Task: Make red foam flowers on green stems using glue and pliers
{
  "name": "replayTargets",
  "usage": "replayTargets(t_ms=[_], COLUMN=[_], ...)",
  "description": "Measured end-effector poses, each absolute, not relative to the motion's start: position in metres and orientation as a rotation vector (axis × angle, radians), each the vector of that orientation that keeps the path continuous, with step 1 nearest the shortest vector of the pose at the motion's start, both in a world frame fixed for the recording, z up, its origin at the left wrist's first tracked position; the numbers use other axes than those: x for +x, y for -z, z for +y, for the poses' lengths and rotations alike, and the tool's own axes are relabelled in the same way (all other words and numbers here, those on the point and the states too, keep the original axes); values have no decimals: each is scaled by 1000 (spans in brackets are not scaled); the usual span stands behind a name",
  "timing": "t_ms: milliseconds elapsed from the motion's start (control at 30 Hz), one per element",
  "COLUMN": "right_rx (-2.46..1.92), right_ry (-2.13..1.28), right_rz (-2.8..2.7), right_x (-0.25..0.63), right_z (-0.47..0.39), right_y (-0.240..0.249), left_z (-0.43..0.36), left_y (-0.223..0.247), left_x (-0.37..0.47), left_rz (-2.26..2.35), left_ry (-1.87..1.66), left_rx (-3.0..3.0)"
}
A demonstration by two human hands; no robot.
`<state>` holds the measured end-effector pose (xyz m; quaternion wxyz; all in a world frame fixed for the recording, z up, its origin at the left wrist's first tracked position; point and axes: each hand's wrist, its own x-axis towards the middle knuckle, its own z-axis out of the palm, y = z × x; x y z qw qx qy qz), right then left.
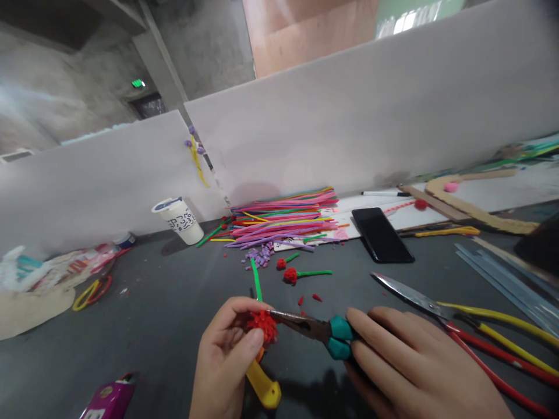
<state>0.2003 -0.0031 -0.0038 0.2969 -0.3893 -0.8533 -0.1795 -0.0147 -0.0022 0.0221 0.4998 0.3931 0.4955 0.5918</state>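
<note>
A red pipe-cleaner flower [264,327] with a green stem [255,280] is pinched between the thumb and fingers of my left hand [231,352]. My right hand [406,355] is closed around the teal handles of needle-nose pliers [312,327]. The pliers' tips touch the upper edge of the red flower; whether they grip a strand I cannot tell. Below the flower lies a yellow-handled tool [264,387], partly covered by my left hand. Beyond my hands lie a finished-looking red flower on a green stem [291,275], a smaller one [282,263] and small red scraps [317,297].
Behind lie a bundle of coloured pipe cleaners [283,218], purple cut bits [261,256], a paper cup [181,223] and a black phone [382,235]. Large scissors [432,305] rest at right, their handles beside my right hand. A purple lighter [109,398] sits front left. White panels [349,116] border the table.
</note>
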Motion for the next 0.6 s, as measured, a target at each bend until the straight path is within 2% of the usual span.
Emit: replayTargets(t_ms=[367,600], right_rx=[-1077,-1050], right_ry=[-178,-188], right_rz=[-2023,-2022], right_x=[202,198], right_z=[2,3], right_y=[-8,-14], left_z=[-2,-4], left_y=[-31,-27], left_x=[-10,-13], left_rz=[1053,1084], left_ry=[-1560,-1535], left_rx=[836,874])
